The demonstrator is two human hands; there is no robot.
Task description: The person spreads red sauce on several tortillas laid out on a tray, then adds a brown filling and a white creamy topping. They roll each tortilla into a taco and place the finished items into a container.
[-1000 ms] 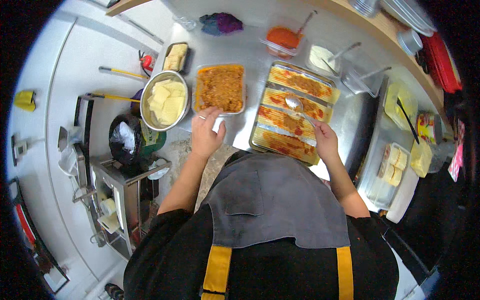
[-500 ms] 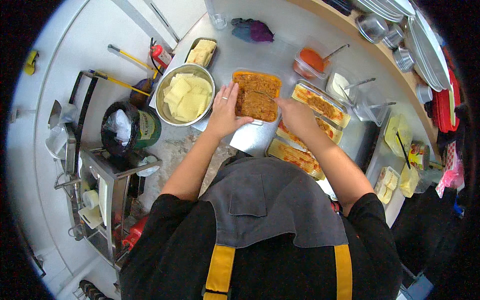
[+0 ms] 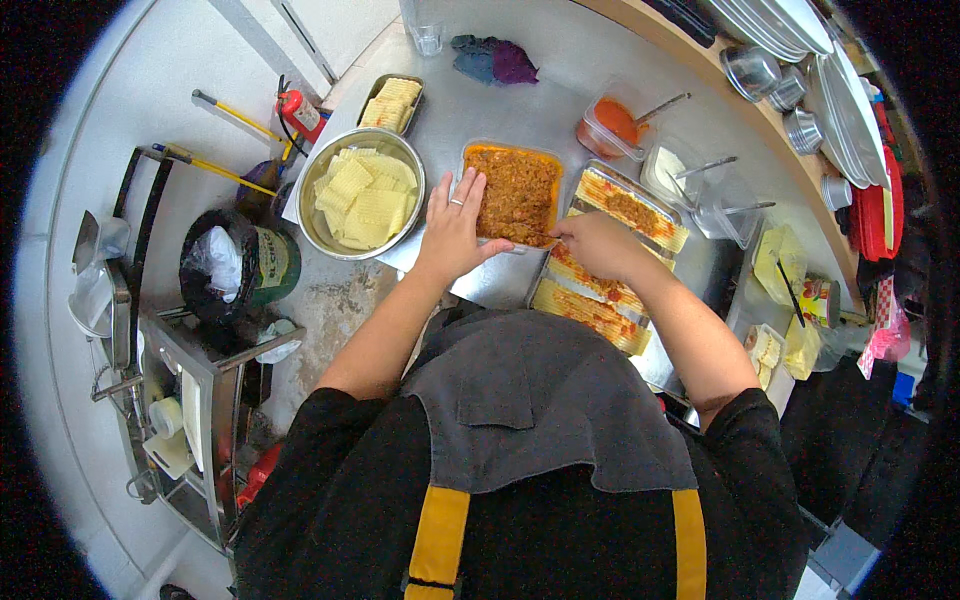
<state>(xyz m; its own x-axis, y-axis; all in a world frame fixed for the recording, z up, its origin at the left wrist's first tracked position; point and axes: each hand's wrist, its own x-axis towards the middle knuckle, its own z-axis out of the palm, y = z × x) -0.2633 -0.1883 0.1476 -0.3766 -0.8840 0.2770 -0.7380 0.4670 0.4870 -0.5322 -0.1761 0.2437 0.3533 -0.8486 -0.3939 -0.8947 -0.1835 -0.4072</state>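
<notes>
One tub [image 3: 510,142] of chunky sauce [image 3: 515,190]; our left hand [image 3: 453,228], fingers extended at its rim; our right hand [image 3: 597,246], fingers closed around a mostly hidden spoon [image 3: 549,240].

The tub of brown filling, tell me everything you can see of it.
The clear, rectangular tub looks like plastic and has no lid on. It stands upright on the metal counter, holding chunky brown filling, orange along the far edge. The left hand touches its left side; the right hand is at its near right corner, contact unclear.

The meat tub [image 3: 514,144] looks clear plastic, the bowl [image 3: 335,244] glossy metal.
</notes>
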